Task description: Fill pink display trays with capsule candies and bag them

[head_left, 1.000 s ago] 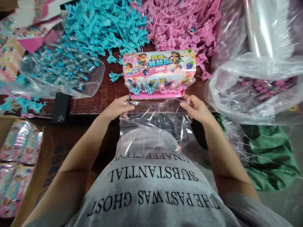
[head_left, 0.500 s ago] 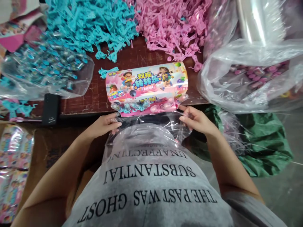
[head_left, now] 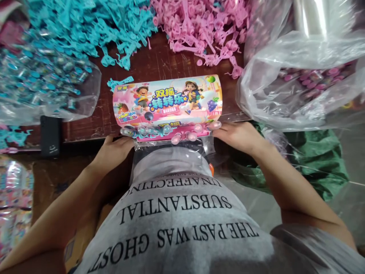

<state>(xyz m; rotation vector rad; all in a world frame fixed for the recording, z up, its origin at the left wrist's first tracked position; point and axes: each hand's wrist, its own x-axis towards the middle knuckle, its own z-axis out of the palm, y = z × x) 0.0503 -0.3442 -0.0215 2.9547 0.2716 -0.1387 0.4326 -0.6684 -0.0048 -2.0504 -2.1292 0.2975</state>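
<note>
Nearest, a grey printed shirt point(head_left: 182, 220) fills the bottom of the view, with a clear plastic bag point(head_left: 171, 160) lying against it, its mouth at the near edge of the brown wooden table point(head_left: 159, 66). Both hands sit at that edge. One left hand point(head_left: 112, 150) grips the bag's left corner beneath the toy pack point(head_left: 167, 106); one right hand point(head_left: 238, 135) grips the bag's right corner, touching the pack's lower right end. The single pack, a pink printed card with a row of small clear capsules along its bottom, lies on the table's front edge and overhangs the bag mouth.

Left of the left hand, one black phone point(head_left: 49, 135) rests on the table edge; below it, cardboard holds a stack of finished packs point(head_left: 14, 198). Right of the right hand, green cloth point(head_left: 316, 160) drops below table level.

Farther back, one clear sack of blue pieces point(head_left: 48, 87) lies left and one clear sack of pink pieces point(head_left: 302, 83) right. Behind them spread two loose heaps, a blue heap point(head_left: 85, 26) and a pink heap point(head_left: 199, 26). Bare wood shows only between the pack and these heaps, so open room is narrow.
</note>
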